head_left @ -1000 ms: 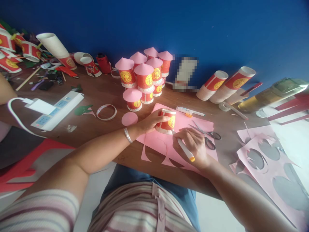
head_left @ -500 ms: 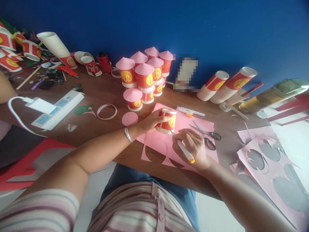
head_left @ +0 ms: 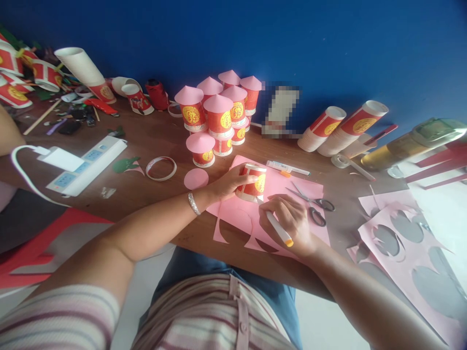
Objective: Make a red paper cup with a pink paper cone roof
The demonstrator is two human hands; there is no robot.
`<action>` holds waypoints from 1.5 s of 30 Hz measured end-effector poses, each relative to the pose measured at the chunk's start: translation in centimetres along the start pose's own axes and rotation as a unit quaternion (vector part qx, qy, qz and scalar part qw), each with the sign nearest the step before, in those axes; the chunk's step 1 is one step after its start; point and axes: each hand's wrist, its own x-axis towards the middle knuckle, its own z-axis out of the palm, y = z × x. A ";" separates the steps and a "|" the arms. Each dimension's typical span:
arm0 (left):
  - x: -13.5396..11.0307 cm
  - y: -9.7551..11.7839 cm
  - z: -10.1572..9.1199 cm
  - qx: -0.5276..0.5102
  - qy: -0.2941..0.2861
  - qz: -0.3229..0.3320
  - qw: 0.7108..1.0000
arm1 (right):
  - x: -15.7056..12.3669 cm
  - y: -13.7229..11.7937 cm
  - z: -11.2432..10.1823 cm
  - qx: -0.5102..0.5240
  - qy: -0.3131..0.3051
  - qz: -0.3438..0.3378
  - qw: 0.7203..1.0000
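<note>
My left hand (head_left: pixel 228 183) grips a red and gold paper cup (head_left: pixel 252 182) standing upside down on a pink paper sheet (head_left: pixel 280 187) on the wooden table. My right hand (head_left: pixel 290 218) holds a white pen with an orange end (head_left: pixel 279 228), its tip against the sheet at the cup's base. The sheet has round pieces cut out of its near edge. Scissors (head_left: pixel 312 204) lie on the sheet just right of my right hand. A cut pink disc (head_left: pixel 196 179) lies left of my left wrist.
Red cups with pink cone lids (head_left: pixel 217 114) are stacked behind the sheet. A power strip (head_left: pixel 87 165), a tape ring (head_left: pixel 161 168), lying cup stacks (head_left: pixel 339 129), a bottle (head_left: pixel 412 143) and cut pink paper scraps (head_left: pixel 408 238) surround the work. Craft clutter fills the far left.
My right hand with the pen has shifted slightly left along the cup's base. My left hand and the cup have stayed in place.
</note>
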 end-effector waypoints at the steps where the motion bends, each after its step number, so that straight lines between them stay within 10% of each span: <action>1: 0.0 0.0 0.0 -0.001 -0.002 0.002 1.000 | 0.0 0.0 0.0 0.002 0.000 -0.002 1.000; 45: 0.3 -0.5 -0.1 -0.006 0.004 0.017 1.000 | -0.2 -0.4 0.4 0.111 -0.042 -0.058 0.991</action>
